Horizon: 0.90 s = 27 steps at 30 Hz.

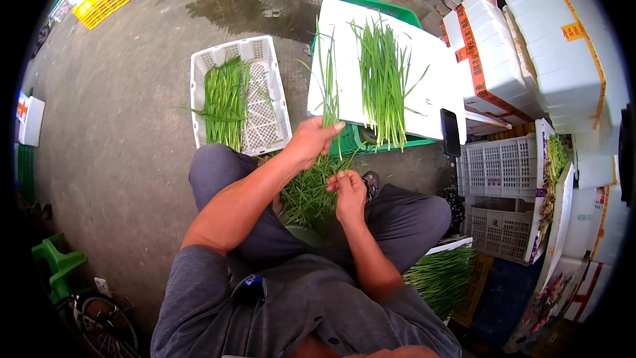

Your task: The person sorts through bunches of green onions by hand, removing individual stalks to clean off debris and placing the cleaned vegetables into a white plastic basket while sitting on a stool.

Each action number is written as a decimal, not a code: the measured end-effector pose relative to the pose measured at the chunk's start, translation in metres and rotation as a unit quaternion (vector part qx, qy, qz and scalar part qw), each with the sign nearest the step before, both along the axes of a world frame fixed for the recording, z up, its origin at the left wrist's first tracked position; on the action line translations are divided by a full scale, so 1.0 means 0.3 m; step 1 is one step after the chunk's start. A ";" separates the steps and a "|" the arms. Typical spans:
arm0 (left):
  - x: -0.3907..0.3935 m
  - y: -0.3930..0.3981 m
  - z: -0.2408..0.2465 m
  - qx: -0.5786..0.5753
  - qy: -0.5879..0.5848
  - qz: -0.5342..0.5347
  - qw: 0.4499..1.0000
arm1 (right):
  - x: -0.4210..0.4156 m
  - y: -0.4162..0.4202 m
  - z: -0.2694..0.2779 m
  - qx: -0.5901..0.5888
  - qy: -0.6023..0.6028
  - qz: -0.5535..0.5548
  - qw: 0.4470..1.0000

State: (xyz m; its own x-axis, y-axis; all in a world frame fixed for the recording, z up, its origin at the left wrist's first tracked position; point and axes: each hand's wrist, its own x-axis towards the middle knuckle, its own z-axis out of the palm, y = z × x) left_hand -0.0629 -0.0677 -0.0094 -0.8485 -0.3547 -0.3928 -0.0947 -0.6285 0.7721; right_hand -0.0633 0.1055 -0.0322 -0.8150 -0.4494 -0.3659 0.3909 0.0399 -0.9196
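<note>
My left hand (313, 141) grips a small bunch of long green leaves (329, 94), likely garlic chives, tips pointing away from me. Closer to me, my right hand (349, 191) has thumb and fingertips drawn together; whether a thin leaf is between them cannot be made out. Below both hands, a heap of loose leaves and trimmings (310, 194) lies between my knees. A larger bunch of chives (382, 79) rests on a white foam board (435, 74), pale stem ends over its near edge. On the left, a white plastic crate (268, 89) holds more chives (224, 102) along one side.
Under the board is a green crate (420, 143). A phone (450, 132) overhangs the board's right corner. Foam boxes (489, 59) and white crates (499, 164) are stacked at right, with more chives (442, 278) below. A green stool (59, 261) and bicycle wheel (107, 325) are lower left.
</note>
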 end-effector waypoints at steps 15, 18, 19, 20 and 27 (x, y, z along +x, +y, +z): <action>0.091 0.066 0.126 0.159 0.058 -0.203 0.965 | -0.143 0.020 0.205 -0.011 0.025 0.011 1.000; 0.170 0.104 0.131 0.242 0.066 -0.195 0.948 | -0.183 0.025 0.163 -0.034 0.200 0.067 0.977; 0.196 0.116 0.134 0.253 0.062 -0.180 0.949 | -0.176 0.026 0.163 -0.037 0.215 0.086 0.972; 0.215 0.129 0.130 0.243 0.037 -0.160 0.956 | -0.171 0.029 0.165 -0.040 0.230 0.103 0.967; 0.293 0.120 0.129 0.252 0.004 -0.173 0.952 | -0.137 0.071 0.142 0.045 0.292 0.170 0.940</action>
